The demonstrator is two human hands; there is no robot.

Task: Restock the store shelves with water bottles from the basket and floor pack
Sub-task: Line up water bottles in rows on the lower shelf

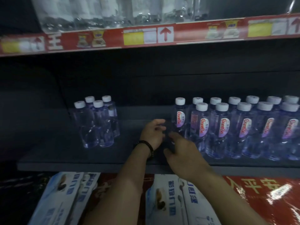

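Two rows of clear water bottles [243, 127] with white caps and red-lettered labels stand on the right half of the dark shelf [73, 164]. The leftmost of them [179, 116] stands just right of my hands. A small cluster of several bottles [97, 124] stands at the shelf's left. My left hand [152, 133], with a bead bracelet at the wrist, hovers over the shelf with loosely curled fingers beside that leftmost bottle. My right hand [183, 151] lies just right of and nearer than the left, fingers pointing toward the bottle's base. I make out nothing held in the dark gap between them.
Bare shelf shows between the left cluster and my hands. The upper shelf has a red price strip [162, 34] and wrapped bottle packs [113, 12] on it. Below the shelf edge lie blue-and-white packages [65, 197] and a red package [267, 200].
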